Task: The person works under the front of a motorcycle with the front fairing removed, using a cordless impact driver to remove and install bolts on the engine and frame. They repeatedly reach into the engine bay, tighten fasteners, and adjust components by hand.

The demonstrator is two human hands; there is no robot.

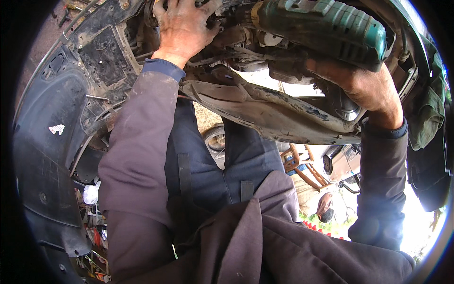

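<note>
My right hand [369, 87] is closed round the grip of a teal and black power drill [321, 26]. The drill lies level across the upper right, its front end pointing left toward my other hand. Much of the grip is hidden behind my fingers and wrist. My left hand [184, 31] reaches to the top edge with bent, spread fingers curled over dark, dirty parts in a vehicle's engine bay. What those fingers hold is hidden. Hoses and metal parts [231, 38] lie between the two hands.
A long, dusty panel [279, 113] curves below my hands, in front of my legs. Black plastic trim [52, 128] runs down the left side. Green cloth [428, 99] hangs at the far right. A wooden chair [302, 163] stands beyond; tools and clutter [97, 246] lie lower left.
</note>
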